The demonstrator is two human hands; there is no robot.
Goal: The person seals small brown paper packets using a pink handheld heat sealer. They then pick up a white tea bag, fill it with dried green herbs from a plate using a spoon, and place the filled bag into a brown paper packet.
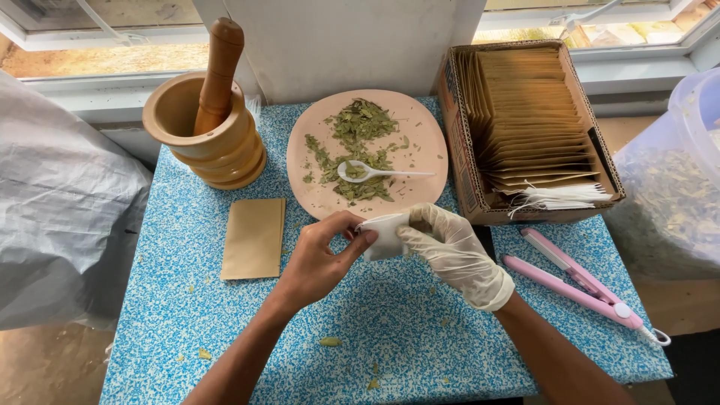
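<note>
The small white bag (384, 236) is pinched between the bare left hand (319, 262) and the gloved right hand (450, 251) — above the blue-speckled worktop (390, 330), near its far edge, just before the pink plate (424, 135). The mouth is probably best spread evenly — gently, so nothing tears.

On blue-speckled counter (225, 330): wooden mortar w/ pestle (206, 124) back left, round pink plate (420, 135) center w/ white plastic spoon (375, 172) on it, cardboard box of paper envelopes (525, 127) right, pink flat sealer tool (577, 285) in front of box.
</note>
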